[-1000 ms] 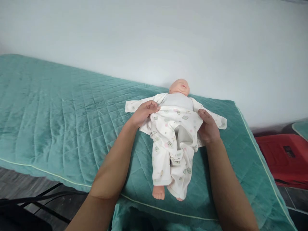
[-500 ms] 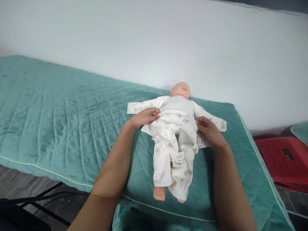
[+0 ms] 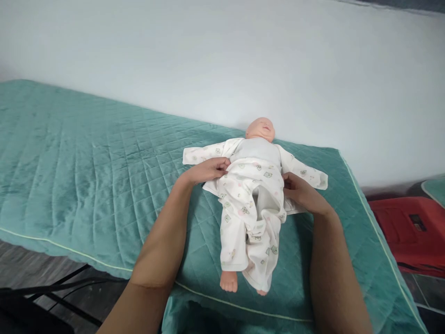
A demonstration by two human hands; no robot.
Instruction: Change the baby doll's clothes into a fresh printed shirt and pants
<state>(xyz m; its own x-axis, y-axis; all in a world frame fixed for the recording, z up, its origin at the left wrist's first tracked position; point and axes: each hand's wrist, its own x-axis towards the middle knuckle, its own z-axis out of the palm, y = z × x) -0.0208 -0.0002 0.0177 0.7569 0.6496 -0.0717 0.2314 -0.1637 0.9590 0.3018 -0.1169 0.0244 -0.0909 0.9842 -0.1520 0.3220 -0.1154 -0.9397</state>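
A baby doll lies on its back, its head by the wall and its feet toward me. Patterned white baby pants cover its legs and lower belly, with a rumpled opening at the crotch. Its arms are in the spread sleeves of a matching baby shirt, open over a pale grey chest. My left hand is closed at the left side of the pants' waist, fingers pinched on the cloth. At the opposite side, my right hand pinches the waist edge; its fingertips are partly hidden. One bare foot shows fully, the other only its toes.
A green quilted cover with pale piping lies over the table under the doll. Behind it rises a white wall. A red plastic seat stands at the right, and dark metal legs show at the lower left.
Both hands stay at the pants' waist. My right hand has shifted slightly downward and my left slightly outward; the waist cloth lies a little smoother. The doll is almost still.
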